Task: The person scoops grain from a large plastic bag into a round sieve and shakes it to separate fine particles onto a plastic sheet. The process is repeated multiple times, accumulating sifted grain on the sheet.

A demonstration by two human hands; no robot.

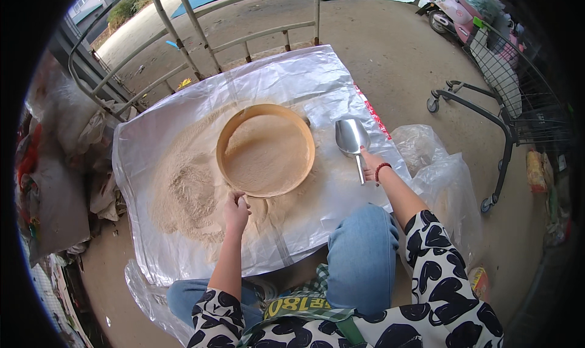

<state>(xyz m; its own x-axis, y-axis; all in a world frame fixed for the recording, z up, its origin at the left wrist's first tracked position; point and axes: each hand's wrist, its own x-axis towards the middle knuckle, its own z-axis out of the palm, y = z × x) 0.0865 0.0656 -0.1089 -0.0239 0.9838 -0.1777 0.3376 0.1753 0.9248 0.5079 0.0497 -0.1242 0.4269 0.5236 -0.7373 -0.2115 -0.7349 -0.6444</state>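
Note:
A round sieve [269, 158] with a wooden rim sits on a silvery plastic sheet, and pale tan powder covers its mesh. My left hand [237, 209] pinches the near-left part of the sieve's rim. To the right, my right hand [372, 167], with a red bead bracelet at the wrist, is at the handle of a shiny metal scoop [351, 135]. The thumb rests at the scoop's neck and the fingers lie beside the handle, partly hidden. No powder heap shows in the scoop. A mound of the same powder [189, 192] spreads left of the sieve and beneath it.
The silvery sheet [301, 83] reaches a metal rail frame [256, 42] at the back. Clear plastic bags [438, 183] lie right of it, near a wheeled shopping cart [507, 115]. Stacked bags [64, 183] stand at left. My bent knee [363, 252] is close to the sheet's near edge.

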